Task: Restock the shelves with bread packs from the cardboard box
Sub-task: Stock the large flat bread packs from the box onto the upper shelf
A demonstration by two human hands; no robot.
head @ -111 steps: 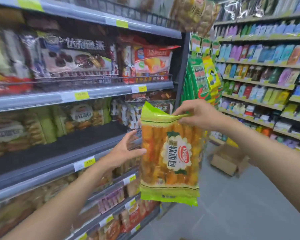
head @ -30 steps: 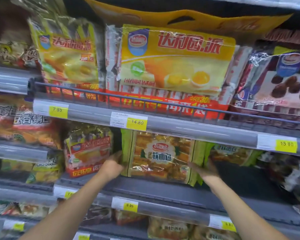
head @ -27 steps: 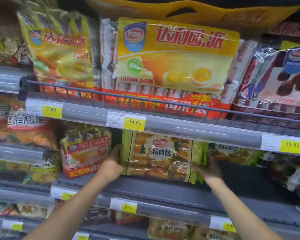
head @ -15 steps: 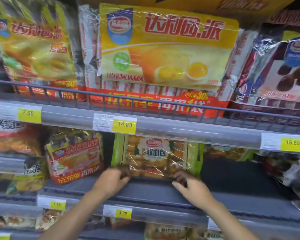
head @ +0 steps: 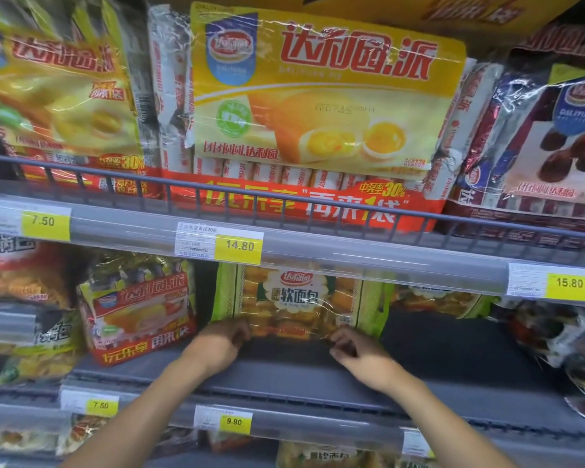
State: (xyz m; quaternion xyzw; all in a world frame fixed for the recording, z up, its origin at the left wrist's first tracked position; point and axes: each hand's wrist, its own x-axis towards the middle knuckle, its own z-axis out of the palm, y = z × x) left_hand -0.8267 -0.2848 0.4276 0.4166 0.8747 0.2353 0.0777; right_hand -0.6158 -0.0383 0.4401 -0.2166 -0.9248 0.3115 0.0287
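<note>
We look at supermarket shelves from close range, both bare forearms reaching in. A green-edged soft bread pack (head: 298, 298) stands upright, label facing out, on the grey middle shelf (head: 453, 349), its top hidden behind the price rail that carries a yellow 14.80 tag (head: 238, 246). Our left grip (head: 217, 342), a bare hand, has its fingers curled onto the pack's lower left corner and appears to pinch the edge. Our right grip (head: 358, 352) has curled fingers with the tips at the pack's lower right edge; we cannot tell whether they hold it or only touch it. A red-and-yellow cake pack (head: 139, 309) stands just beside the bread on the left. To the right, a second green bread pack (head: 433, 300) sits further back, with bare shelf in front of it. We judge this pack to be placed and only being straightened. The open space suggests more packs are to come. The cardboard box is out of view, so we cannot say how many remain.
</note>
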